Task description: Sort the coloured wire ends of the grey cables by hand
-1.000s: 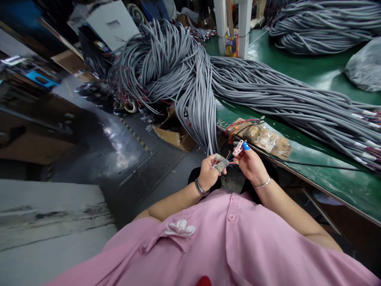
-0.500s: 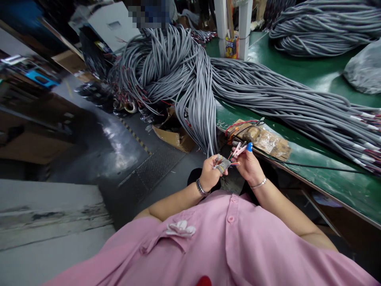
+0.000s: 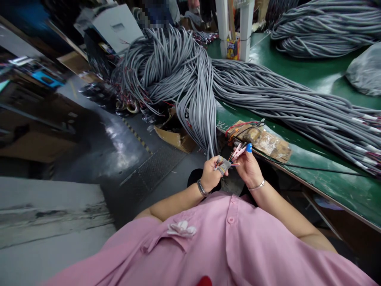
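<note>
My left hand [image 3: 212, 172], with grey cloth covers on some fingers, is closed round the end of a grey cable. Thin coloured wires [image 3: 235, 164] stick out of that grip toward the right. My right hand [image 3: 249, 169], a blue cover on its thumb, pinches a pink clip [image 3: 238, 151] that looks like a clothespin, held close against the wires. Whether the clip bites on a wire is too small to tell. Grey cables [image 3: 201, 115] hang from the bench edge down to my left hand.
A wooden block [image 3: 268, 145] with red and black leads lies on the green bench [image 3: 321, 176]. Long grey cable bundles [image 3: 276, 91] stretch across the bench, and a coil [image 3: 324, 29] sits behind. Below the hanging cables stands an open cardboard box [image 3: 169, 135]. A plastic bag [image 3: 366, 69] is at the right.
The view has shifted slightly, so the background sits a little farther right. Both hands keep almost the same pose, with the clip still beside the wires.
</note>
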Demonstrator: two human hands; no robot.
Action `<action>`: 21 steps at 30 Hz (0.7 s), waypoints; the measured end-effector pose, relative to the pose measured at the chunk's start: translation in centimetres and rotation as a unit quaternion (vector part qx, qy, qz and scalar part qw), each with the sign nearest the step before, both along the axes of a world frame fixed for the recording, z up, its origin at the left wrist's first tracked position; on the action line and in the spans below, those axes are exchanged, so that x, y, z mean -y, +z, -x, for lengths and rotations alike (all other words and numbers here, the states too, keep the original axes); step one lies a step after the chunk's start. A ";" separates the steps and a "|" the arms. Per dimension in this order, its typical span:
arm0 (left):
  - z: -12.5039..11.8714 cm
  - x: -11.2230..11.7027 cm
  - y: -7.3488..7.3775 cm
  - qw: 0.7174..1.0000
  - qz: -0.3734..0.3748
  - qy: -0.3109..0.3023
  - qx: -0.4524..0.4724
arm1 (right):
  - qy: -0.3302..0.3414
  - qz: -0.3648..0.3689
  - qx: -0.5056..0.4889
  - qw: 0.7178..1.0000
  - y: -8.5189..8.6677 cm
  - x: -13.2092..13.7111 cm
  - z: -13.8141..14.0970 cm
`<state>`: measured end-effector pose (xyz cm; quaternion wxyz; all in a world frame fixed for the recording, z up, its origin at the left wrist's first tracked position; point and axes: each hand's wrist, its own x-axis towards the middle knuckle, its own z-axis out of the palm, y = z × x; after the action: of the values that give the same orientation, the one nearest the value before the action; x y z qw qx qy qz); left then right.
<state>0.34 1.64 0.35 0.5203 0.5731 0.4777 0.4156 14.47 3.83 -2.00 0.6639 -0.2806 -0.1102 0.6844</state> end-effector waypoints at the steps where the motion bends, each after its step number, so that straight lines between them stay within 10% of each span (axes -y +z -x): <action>1: 0.0 0.1 0.0 1.000 -0.001 0.001 0.005 | 0.008 0.003 -0.002 1.000 -0.1 0.1 0.0; 21: 0.0 0.4 0.2 0.996 -0.025 0.063 0.052 | 0.065 0.005 0.059 0.996 0.7 0.9 -1.2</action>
<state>0.34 1.23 0.50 0.5028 0.5323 0.4744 0.4886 15.65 2.92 -1.32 0.6094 -0.3159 -0.1640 0.7085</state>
